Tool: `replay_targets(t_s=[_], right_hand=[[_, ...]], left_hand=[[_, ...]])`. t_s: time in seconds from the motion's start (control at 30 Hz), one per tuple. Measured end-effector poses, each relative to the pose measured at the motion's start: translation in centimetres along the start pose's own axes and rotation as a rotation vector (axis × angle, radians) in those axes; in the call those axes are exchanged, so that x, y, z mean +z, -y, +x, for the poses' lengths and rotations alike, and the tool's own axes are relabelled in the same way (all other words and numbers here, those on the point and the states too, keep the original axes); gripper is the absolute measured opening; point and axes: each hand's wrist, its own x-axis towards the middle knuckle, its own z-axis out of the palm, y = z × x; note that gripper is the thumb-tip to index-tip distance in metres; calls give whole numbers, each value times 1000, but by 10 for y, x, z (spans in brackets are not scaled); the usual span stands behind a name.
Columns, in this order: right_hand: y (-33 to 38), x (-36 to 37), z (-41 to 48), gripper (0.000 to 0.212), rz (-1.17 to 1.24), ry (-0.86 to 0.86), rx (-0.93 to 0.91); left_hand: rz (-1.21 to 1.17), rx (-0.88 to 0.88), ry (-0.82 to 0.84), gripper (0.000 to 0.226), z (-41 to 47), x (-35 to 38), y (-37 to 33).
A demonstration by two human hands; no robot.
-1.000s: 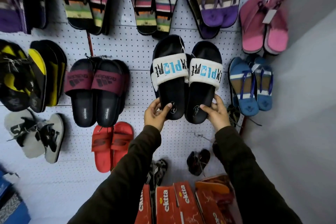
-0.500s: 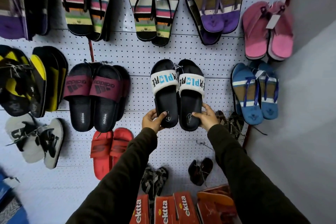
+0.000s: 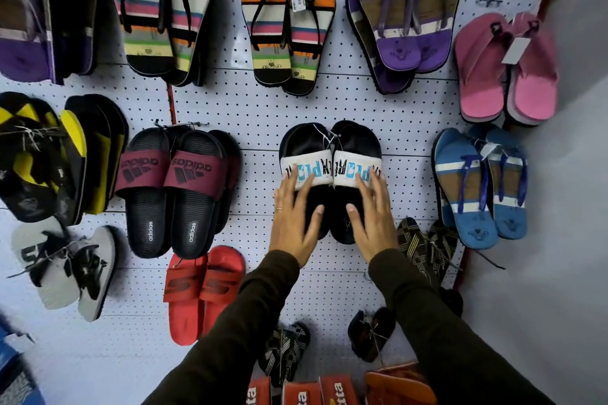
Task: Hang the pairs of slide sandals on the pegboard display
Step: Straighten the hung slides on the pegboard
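Note:
A black pair of slide sandals (image 3: 329,145) with white straps and blue-black lettering hangs toes up in the middle of the white pegboard (image 3: 260,108), a tie and tag at its top. My left hand (image 3: 294,217) lies flat on the left slide, fingers spread up to the strap. My right hand (image 3: 373,217) lies the same way on the right slide. Neither hand is closed around the pair. The hands cover the heels.
Maroon-strapped black slides (image 3: 174,191) hang to the left, red slides (image 3: 204,289) below them. Blue flip-flops (image 3: 480,187) and dark patterned sandals (image 3: 424,246) hang close on the right. Striped flip-flops (image 3: 286,29) hang above. Red boxes (image 3: 316,391) stand at the bottom. A grey wall (image 3: 559,256) closes the right.
The pair moved away from me against the pegboard. Both hands let go of the heels and now rest flat on the soles with fingers spread.

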Motion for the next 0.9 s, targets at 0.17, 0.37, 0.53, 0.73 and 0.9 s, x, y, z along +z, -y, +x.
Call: replay_targets(t_s=[0.17, 0.37, 0.53, 0.73, 0.9], right_hand=[[-12, 14, 19, 65, -103, 167, 7], [-16, 14, 26, 67, -153, 198, -15], [-3, 15, 25, 61, -127, 156, 35], [46, 35, 24, 56, -116, 8, -13], [118, 82, 27, 58, 11, 19, -140]], left_hand=[[246, -12, 289, 67, 25, 19, 12], [331, 16, 335, 69, 34, 17, 28], [274, 10, 314, 68, 32, 5, 25], [230, 15, 129, 65, 26, -40, 42], [369, 25, -42, 61, 21, -108, 81]])
